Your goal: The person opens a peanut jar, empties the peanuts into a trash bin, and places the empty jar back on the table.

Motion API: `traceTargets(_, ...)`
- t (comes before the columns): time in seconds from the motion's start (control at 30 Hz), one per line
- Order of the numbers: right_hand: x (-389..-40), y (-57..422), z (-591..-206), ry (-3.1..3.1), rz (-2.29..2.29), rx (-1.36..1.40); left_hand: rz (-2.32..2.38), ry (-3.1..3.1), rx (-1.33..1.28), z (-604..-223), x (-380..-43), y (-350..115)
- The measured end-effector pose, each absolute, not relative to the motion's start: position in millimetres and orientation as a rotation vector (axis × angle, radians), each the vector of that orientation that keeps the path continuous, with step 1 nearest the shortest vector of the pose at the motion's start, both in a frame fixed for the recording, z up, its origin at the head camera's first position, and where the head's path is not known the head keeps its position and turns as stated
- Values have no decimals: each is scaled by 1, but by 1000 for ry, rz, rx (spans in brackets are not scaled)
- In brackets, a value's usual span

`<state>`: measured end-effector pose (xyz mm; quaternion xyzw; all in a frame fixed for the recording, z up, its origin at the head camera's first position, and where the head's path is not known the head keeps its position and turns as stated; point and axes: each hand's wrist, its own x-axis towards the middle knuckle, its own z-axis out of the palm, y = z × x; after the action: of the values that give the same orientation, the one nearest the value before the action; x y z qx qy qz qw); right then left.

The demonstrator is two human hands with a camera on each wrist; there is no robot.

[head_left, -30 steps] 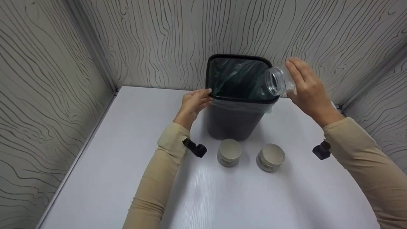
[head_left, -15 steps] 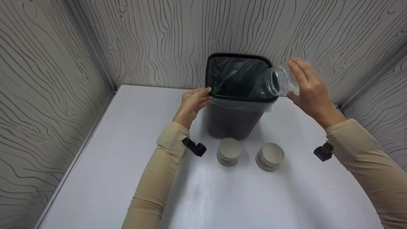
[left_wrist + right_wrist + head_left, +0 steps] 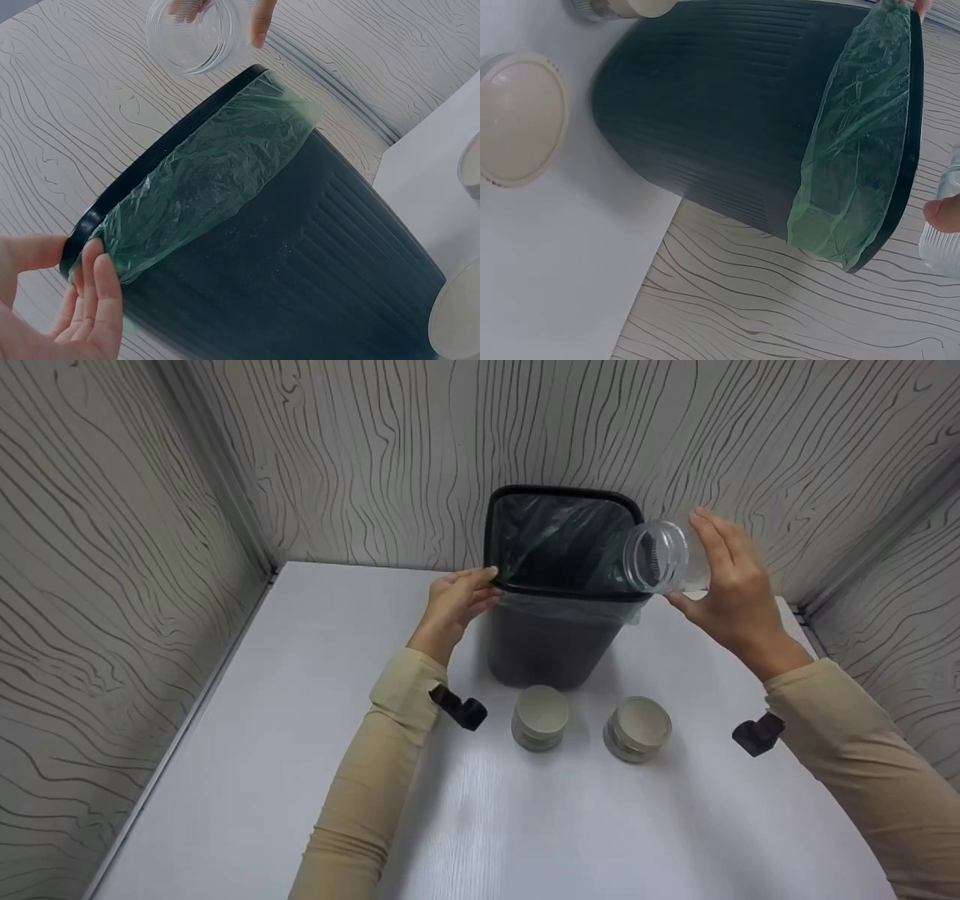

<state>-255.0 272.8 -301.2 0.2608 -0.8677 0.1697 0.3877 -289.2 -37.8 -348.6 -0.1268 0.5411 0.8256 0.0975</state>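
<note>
My left hand [image 3: 454,604] grips the front left corner of a dark trash bin [image 3: 551,649]. In the left wrist view its thumb and fingers pinch the bin's black rim [image 3: 161,146] from both sides. A thin green bag [image 3: 202,180] lines the bin and folds down over the outside. My right hand [image 3: 739,585] holds a clear jar [image 3: 679,555] without a lid, tipped on its side at the bin's right edge. The jar's mouth points left, over the bin. In the right wrist view only the thumb [image 3: 943,214] and part of the jar show.
Two jars with pale lids, a left one [image 3: 541,712] and a right one [image 3: 637,724], stand upright on the white table [image 3: 337,660] in front of the bin. A wood-patterned wall panel [image 3: 375,457] rises close behind the bin.
The right hand has shifted slightly and turned the jar, so its mouth faces the head camera more. The left hand stays on the rim, and the lidded jars have not moved.
</note>
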Motion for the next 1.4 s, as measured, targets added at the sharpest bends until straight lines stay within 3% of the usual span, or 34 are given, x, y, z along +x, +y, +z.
traceTargets(1.1, -226, 265, -311, -2191, 615, 521, 2465, 1597, -387, -348, -289, -35)
traceTargets(1.4, -217, 260, -323, -2179, 655, 529, 2475, 1772, -282, -353, -285, -34)
